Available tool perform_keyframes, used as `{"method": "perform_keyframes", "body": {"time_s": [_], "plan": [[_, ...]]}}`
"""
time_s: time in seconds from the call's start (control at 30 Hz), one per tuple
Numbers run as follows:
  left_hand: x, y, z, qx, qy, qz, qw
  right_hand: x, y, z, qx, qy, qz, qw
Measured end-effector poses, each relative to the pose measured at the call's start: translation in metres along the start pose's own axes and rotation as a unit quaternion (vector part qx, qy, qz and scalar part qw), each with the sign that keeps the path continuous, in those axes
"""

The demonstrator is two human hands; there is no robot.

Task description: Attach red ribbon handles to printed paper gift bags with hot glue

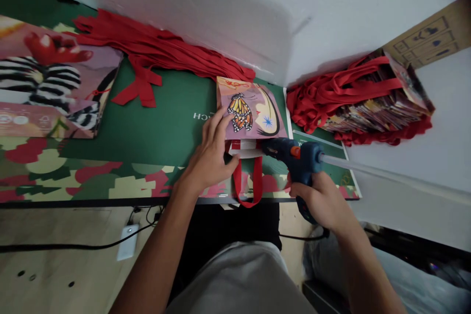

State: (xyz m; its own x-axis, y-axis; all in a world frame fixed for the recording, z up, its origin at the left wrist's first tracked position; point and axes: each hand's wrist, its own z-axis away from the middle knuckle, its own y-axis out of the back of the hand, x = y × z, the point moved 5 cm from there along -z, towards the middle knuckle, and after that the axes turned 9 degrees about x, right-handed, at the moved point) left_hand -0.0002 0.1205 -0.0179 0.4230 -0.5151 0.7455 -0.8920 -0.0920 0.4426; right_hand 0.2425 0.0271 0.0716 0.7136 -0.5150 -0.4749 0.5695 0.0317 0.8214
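A small paper bag (pixel 241 113) with a butterfly print lies on the green table covering, its opening towards me and a red ribbon handle (pixel 256 181) hanging over the table edge. My left hand (pixel 211 154) rests on the bag's left side, fingers on the print and thumb at the opening, holding it. In my right hand (pixel 318 196) is a blue glue gun (pixel 303 159) with a long clear glue stick (pixel 368 169) in its back. The gun's nozzle is at the right end of the bag's opening; whether it touches is hidden.
Long red ribbons (pixel 176 54) lie along the wall, with cut pieces (pixel 142 83) beside them. A large printed bag (pixel 47 93) is at the left. Stacked small bags (pixel 371 103) with red handles stand at the right, near a cardboard box (pixel 434 34). Cables hang below the table.
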Motion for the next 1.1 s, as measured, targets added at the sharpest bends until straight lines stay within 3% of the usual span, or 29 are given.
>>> {"method": "perform_keyframes", "body": {"time_s": [0.17,0.43,0.57,0.7,0.83,0.93,1.1], "plan": [[0.001,0.000,0.001,0.006,-0.011,0.002,1.000,-0.023,-0.002,0.009,0.068,0.065,0.111,0.989],[0.003,0.000,0.000,0.015,-0.005,0.016,1.000,-0.047,-0.004,0.014,0.080,0.084,0.244,0.963],[0.004,0.001,0.000,0.015,-0.009,0.025,1.000,-0.036,0.001,0.018,0.083,0.066,0.150,0.983],[0.003,0.001,0.000,0.015,-0.004,0.024,1.000,-0.011,-0.002,0.023,0.065,-0.020,0.004,0.998],[0.003,0.000,0.001,0.014,-0.006,0.019,1.000,0.014,-0.005,0.029,0.121,-0.104,-0.132,0.978],[0.002,0.000,0.001,0.012,-0.009,0.014,1.000,0.028,-0.012,0.032,0.115,-0.178,-0.222,0.952],[0.002,0.000,0.000,0.015,-0.003,0.016,1.000,0.035,-0.019,0.027,0.078,-0.171,-0.300,0.935]]}}
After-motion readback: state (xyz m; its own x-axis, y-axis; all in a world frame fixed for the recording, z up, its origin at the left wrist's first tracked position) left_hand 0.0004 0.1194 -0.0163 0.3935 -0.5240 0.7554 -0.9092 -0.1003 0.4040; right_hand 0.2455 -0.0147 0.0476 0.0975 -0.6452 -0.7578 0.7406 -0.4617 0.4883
